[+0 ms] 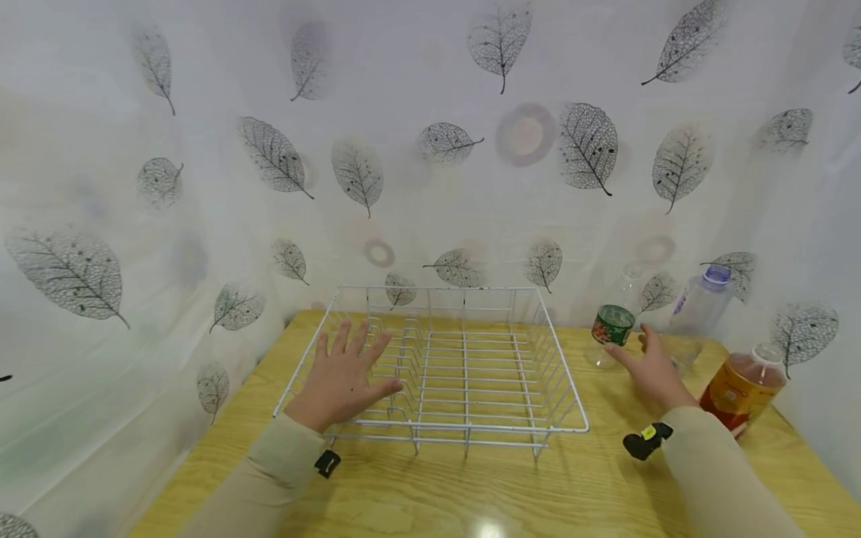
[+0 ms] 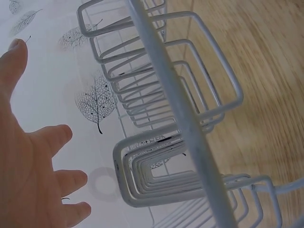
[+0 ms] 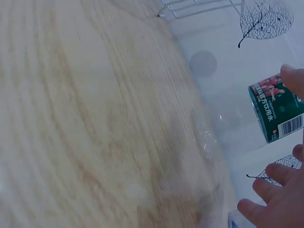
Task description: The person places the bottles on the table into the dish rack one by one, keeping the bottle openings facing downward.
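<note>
1. Green-labelled bottle stands right of the wire rack; the right hand is beside it, thumb and fingers spread apart, contact hard to tell.
2. Left hand, fingers spread, is over the rack's left side.
3. Farther right of the rack, the purple-capped bottle and orange-labelled bottle could topple if the right forearm swings outward.
4. Wooden table under the rack; leaf-print curtain behind it.

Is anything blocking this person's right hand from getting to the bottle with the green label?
Nothing visible is. The right hand is beside the green-labelled bottle, its thumb overlapping it in view, though contact is unclear. The purple-capped bottle and orange-labelled bottle are farther right, outside that gap.
</note>
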`<state>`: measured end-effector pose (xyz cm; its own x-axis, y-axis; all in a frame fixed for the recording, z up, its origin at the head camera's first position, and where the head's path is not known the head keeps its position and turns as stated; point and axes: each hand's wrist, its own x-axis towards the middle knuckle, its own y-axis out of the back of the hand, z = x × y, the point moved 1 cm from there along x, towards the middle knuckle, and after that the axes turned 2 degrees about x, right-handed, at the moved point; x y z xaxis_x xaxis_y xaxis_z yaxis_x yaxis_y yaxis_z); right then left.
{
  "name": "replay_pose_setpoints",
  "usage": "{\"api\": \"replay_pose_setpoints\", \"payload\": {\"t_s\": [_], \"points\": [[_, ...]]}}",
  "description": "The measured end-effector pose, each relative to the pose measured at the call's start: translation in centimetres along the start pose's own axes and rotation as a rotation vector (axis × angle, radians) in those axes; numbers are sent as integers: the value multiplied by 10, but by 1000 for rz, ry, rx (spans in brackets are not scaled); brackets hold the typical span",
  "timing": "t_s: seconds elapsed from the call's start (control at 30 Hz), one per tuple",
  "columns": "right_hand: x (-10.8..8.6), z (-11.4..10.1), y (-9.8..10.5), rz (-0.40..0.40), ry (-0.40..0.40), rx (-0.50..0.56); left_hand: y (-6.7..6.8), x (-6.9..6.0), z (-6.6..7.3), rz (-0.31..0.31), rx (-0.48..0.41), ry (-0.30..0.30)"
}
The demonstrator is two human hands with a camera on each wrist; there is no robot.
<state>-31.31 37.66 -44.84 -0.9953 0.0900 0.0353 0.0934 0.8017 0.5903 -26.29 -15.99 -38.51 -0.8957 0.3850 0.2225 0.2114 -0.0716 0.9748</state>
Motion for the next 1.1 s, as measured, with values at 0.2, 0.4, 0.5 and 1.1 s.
{"api": "replay_pose_setpoints", "payload": {"t_s": [0.2, 0.4, 0.5, 1.1], "points": [[11, 6, -10, -7, -21, 156, -2, -1, -1, 1, -1, 0], [24, 8, -26, 27, -25, 260, -3, -1, -1, 1, -13, 7], [30, 9, -34, 80, -8, 301, -3, 0, -1, 2, -19, 8], [26, 12, -46, 91, 15, 263, 0, 1, 0, -8, -14, 6]]}}
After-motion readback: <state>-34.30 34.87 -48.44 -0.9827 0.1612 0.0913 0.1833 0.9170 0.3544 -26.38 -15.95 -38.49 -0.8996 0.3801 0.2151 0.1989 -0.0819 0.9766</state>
